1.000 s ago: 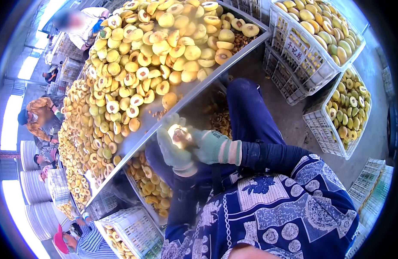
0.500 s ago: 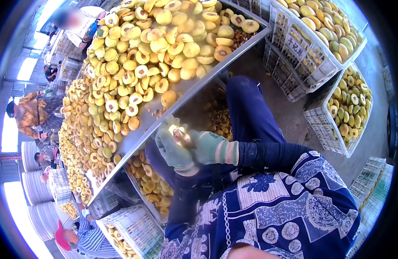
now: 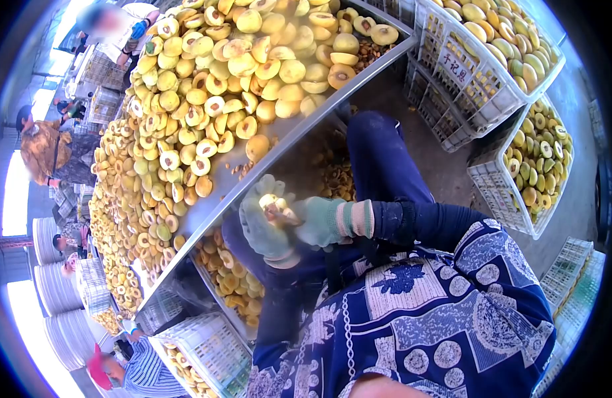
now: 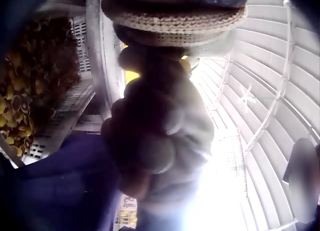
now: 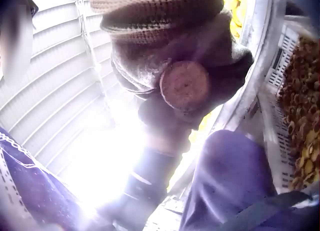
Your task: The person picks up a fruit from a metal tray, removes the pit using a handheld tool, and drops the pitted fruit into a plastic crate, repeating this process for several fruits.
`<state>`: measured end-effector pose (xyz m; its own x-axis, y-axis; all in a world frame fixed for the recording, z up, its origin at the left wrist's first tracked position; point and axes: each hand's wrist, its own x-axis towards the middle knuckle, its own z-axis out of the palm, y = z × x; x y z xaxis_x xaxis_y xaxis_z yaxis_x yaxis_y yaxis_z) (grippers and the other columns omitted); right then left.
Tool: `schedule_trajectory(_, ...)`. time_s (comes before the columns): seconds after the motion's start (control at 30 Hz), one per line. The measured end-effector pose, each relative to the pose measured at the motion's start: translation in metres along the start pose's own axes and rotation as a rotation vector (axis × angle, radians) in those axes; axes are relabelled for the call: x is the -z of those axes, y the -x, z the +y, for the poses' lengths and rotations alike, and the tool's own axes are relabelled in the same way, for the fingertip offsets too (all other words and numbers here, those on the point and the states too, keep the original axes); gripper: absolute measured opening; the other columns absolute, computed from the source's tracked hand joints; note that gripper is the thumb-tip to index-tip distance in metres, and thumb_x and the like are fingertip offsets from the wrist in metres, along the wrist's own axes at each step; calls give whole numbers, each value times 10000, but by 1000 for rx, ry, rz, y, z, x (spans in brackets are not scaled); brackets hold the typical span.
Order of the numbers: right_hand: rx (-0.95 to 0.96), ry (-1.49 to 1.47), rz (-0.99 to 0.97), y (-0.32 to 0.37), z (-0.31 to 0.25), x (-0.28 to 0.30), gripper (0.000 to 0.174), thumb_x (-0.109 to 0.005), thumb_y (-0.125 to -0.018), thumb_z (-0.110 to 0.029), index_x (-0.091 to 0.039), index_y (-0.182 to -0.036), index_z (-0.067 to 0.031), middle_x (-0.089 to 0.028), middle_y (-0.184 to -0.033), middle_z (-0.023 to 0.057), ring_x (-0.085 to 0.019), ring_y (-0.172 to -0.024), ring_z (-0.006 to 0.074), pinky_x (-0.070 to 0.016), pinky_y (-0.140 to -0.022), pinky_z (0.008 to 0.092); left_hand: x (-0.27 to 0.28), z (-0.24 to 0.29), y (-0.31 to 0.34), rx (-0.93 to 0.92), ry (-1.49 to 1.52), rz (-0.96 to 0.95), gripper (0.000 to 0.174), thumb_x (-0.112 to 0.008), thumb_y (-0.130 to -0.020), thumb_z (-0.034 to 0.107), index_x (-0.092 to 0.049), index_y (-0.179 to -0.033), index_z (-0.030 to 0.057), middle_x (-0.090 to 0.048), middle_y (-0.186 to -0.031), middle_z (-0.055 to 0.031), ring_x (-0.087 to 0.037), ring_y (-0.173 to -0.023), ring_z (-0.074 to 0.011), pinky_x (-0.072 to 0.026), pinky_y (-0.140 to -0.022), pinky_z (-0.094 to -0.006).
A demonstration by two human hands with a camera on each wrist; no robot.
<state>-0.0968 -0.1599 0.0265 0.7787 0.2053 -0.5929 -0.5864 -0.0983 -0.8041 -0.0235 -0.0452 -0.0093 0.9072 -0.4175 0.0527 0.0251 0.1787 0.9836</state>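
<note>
At the centre of the head view, two hands in pale green knitted gloves meet in front of a person wearing a blue patterned top. The left hand point(image 3: 265, 229), on the left of the pair, has its fingers curled around a yellow fruit half point(image 3: 271, 201), cupping it cut side up just below the rim of a metal table point(image 3: 359, 78). The right hand point(image 3: 322, 222), with a striped cuff, is closed around a small tool whose tip touches the fruit half. In the right wrist view, the round wooden handle end point(image 5: 185, 84) shows between the curled fingers. Across the upper left of the head view, the table carries a deep pile of halved yellow fruit point(image 3: 206, 86). At the upper right stands a white plastic crate point(image 3: 452, 69) full of whole fruit, with a second crate point(image 3: 498, 192) below it at the right edge. Under the table, at lower centre, is a tray of fruit pieces point(image 3: 233, 282). Other workers point(image 3: 50, 149) sit along the left edge.
</note>
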Motion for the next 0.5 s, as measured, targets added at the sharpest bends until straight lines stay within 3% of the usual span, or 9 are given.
schedule_trajectory(0.03,-4,7,-6,-1,3,1,179,-519,-858,-181,-615,-973,-84,-646,-789,90,-623,-638,227,-492,-540,390,2,1,-1,106,112,-13,532,-470,-953,433,-498,-1232,-20,-613,-1118,-175,-621,-926,-274,-542,-751,-390)
schedule_trajectory(0.07,-6,16,-13,-2,6,3,166,-511,-860,-184,-616,-940,-83,-638,-757,84,-606,-582,214,-476,-497,390,8,-3,-4,106,112,-11,532,-470,-953,433,-498,-1232,-20,-613,-1118,-175,-621,-926,-274,-542,-751,-390)
schedule_trajectory(0.13,-6,30,-18,-4,7,7,163,-495,-863,-189,-618,-875,-82,-621,-692,73,-570,-471,187,-443,-412,390,22,-15,-11,299,321,-110,495,-477,-953,405,-509,-1203,-22,-611,-1121,-186,-623,-920,-282,-543,-752,-391)
schedule_trajectory(0.27,-18,51,-105,0,6,5,297,-422,-934,-290,-575,-984,-40,-611,-606,77,-597,-448,185,-456,-347,302,6,-4,-2,86,225,-56,341,-478,-939,244,-588,-1098,-37,-646,-1044,-186,-645,-884,-280,-553,-694,-354)
schedule_trajectory(0.33,132,-34,160,2,6,-7,129,-524,-855,-193,-600,-887,-94,-629,-689,63,-589,-492,186,-446,-394,390,-9,5,3,86,216,39,333,-476,-934,233,-593,-1088,-38,-646,-1044,-176,-645,-884,-273,-555,-690,-353)
schedule_trajectory(0.37,134,-30,160,-1,8,-6,129,-524,-855,-193,-600,-887,-94,-629,-689,63,-589,-492,186,-446,-394,390,-13,7,3,84,208,130,326,-474,-929,223,-598,-1078,-39,-646,-1044,-166,-646,-884,-266,-556,-686,-351)
schedule_trajectory(0.43,34,-244,-65,-8,16,-5,134,-519,-850,-184,-590,-914,-90,-624,-670,45,-578,-460,178,-442,-373,344,-9,7,1,96,215,115,324,-472,-925,220,-595,-1079,-36,-642,-1052,-150,-643,-888,-251,-558,-679,-339)
schedule_trajectory(0.47,-62,-29,-33,-6,6,-5,135,-527,-849,-187,-586,-907,-80,-618,-656,38,-568,-434,165,-431,-355,299,-8,9,0,163,180,77,328,-470,-925,223,-592,-1084,-37,-643,-1050,-148,-642,-880,-247,-556,-676,-329)
schedule_trajectory(0.5,-63,-33,-38,0,3,-6,135,-527,-849,-187,-586,-907,-80,-618,-656,38,-568,-434,165,-431,-355,299,-6,11,0,228,143,38,333,-468,-926,226,-589,-1090,-37,-643,-1047,-146,-641,-872,-243,-554,-673,-319)
